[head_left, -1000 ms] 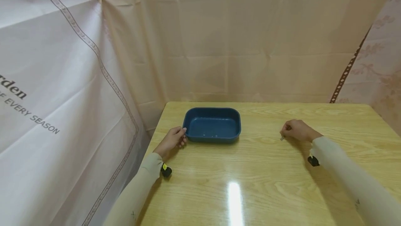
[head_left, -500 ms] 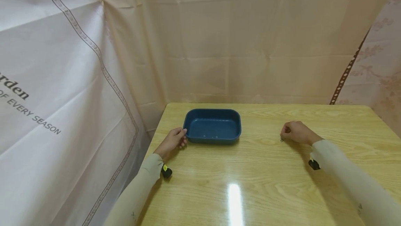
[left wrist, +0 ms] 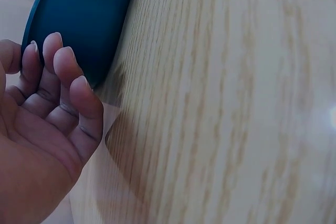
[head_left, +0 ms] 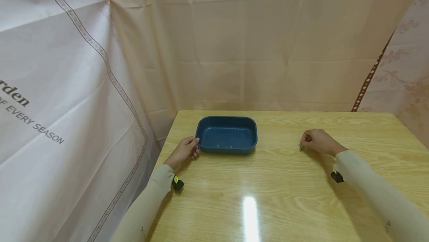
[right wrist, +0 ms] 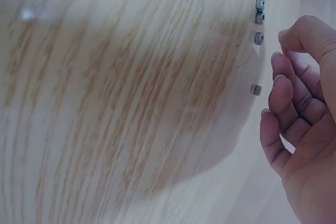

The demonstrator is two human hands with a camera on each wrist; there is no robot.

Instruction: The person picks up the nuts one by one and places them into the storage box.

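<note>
Currently, a left hand pinches the left rim of a blue tray, which sits toward the back left of a wooden tabletop; specks inside the tray are too tiny to identify. A right hand curls beside four metal nuts; where thumb meets index is obscured, so whether its fingers clamp anything cannot be told. Compared with a second ago, they sit slightly nearer the nuts.
</note>
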